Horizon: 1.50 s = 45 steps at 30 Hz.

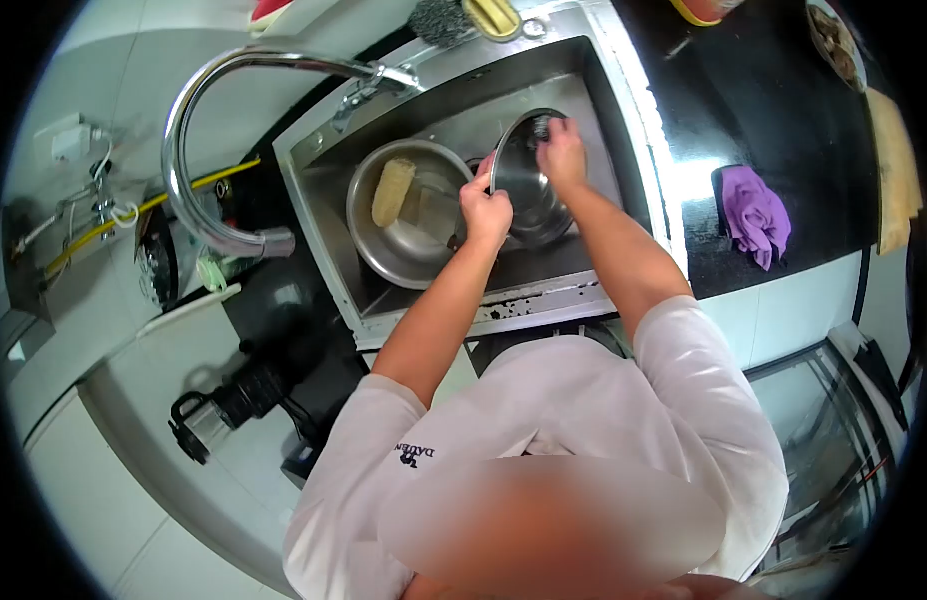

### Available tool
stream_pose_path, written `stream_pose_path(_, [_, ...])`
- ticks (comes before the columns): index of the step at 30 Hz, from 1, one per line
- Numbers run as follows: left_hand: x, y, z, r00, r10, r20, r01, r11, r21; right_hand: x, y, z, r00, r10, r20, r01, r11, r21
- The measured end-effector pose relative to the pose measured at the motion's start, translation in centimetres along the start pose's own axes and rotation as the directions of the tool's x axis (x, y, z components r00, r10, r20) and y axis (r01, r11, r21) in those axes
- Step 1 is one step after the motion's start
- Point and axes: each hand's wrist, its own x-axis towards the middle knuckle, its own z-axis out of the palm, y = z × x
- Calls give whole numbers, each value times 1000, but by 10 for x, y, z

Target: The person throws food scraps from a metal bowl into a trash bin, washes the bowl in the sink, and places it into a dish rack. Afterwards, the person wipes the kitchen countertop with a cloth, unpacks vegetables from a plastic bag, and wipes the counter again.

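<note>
A shiny metal pot (532, 205) is tilted inside the sink (596, 100), its opening turned up toward me. My left hand (487, 208) is closed on the pot's left rim. Inside the opening, near the upper right of the rim, my right hand (564, 158) has its fingers closed on a small dark, speckled scrubber (542, 128), mostly covered by the fingers. Left of the pot, a wide metal basin (369, 240) rests in the sink. A pale loofah (393, 193) lies in that basin against its upper left side.
A tall curved faucet (174, 140) arches over the left side. Behind the sink sit a dark scouring ball (439, 20) and a yellow-green sponge (496, 17). On the right counter lies a purple cloth (754, 215). A glass jug (204, 425) stands lower left.
</note>
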Motion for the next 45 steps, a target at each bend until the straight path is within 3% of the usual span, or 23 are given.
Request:
stream_pose_path(1, [-5, 4, -3, 999, 19, -34, -17, 998, 61, 0, 12, 9, 981, 193, 23, -190, 977, -96])
stream_pose_path(2, [-7, 6, -3, 997, 44, -65, -36, 992, 120, 2, 28, 12, 915, 355, 192, -333, 933, -140])
stream_pose_path(3, [-5, 10, -2, 992, 80, -94, -62, 983, 175, 3, 22, -4, 811, 455, 367, -372, 886, -278])
stream_pose_path(4, [-8, 15, -4, 992, 39, -116, -24, 992, 124, -6, 28, -2, 810, 463, 359, -361, 877, -318])
stream_pose_path(6, [-3, -2, -20, 978, 18, -210, -23, 999, -22, -21, 43, -6, 733, 442, 517, -272, 887, -373])
stream_pose_path(8, [3, 14, -39, 959, 109, -261, -123, 992, -39, -31, 67, -8, 523, 384, 761, 152, 837, -526])
stream_pose_path(10, [8, 26, -57, 960, 40, -278, -88, 983, -160, -44, 84, -7, 494, 383, 780, 245, 800, -548])
stream_pose_path(13, [3, 46, -84, 938, -128, -323, 34, 959, -283, -37, 52, -33, 521, 412, 748, 181, 803, -568])
stream_pose_path(15, [-14, 62, -112, 910, -262, -321, 160, 937, -311, -29, 11, -48, 690, 360, 628, 73, 829, -555])
stream_pose_path(18, [-33, 50, -147, 901, -294, -320, 127, 882, -454, -17, -40, -57, 895, 136, 426, 27, 934, -355])
stream_pose_path(21, [-42, 27, -169, 887, -341, -312, 118, 820, -559, -1, -100, -63, 966, -135, 220, 130, 991, 34])
stream_pose_path(23, [-46, 31, -174, 875, -367, -317, 102, 778, -620, 8, -155, -57, 922, -332, 201, 262, 915, 307])
stream_pose_path(25, [-48, 23, -174, 883, -366, -295, 97, 757, -646, 18, -197, -32, 779, -580, 235, 417, 761, 496])
stream_pose_path(27, [-51, 37, -164, 873, -378, -307, 82, 736, -672, 33, -209, 21, 695, -613, 376, 361, 750, 555])
stream_pose_path(29, [-51, 21, -165, 881, -373, -292, 90, 736, -671, 54, -217, 67, 526, -583, 619, 220, 796, 564])
stream_pose_path(32, [-46, 24, -160, 857, -374, -353, 57, 752, -657, 50, -247, 75, 559, -489, 670, 49, 826, 561])
stream_pose_path(35, [-44, 18, -166, 852, -382, -356, 80, 769, -634, 41, -282, 26, 517, -532, 670, 309, 846, 433])
stream_pose_path(36, [-45, 15, -170, 852, -388, -351, 83, 762, -642, 34, -284, 21, 560, -509, 654, -50, 767, 640])
stream_pose_path(37, [-46, 14, -171, 852, -394, -345, 85, 754, -651, 31, -281, 16, 601, -482, 638, -264, 633, 728])
stream_pose_path(39, [-46, 13, -172, 853, -394, -341, 69, 735, -674, 21, -274, 1, 580, -554, 598, -548, 277, 789])
stream_pose_path(41, [-47, 16, -167, 863, -379, -333, 46, 717, -696, -3, -300, -45, 387, -796, 465, -543, 211, 813])
stream_pose_path(42, [-48, 18, -164, 873, -373, -313, 51, 710, -702, -9, -302, -57, 370, -784, 498, -608, 201, 768])
stream_pose_path(45, [-46, 23, -149, 875, -390, -287, 64, 680, -730, 4, -269, -75, 419, -743, 522, -245, 461, 853])
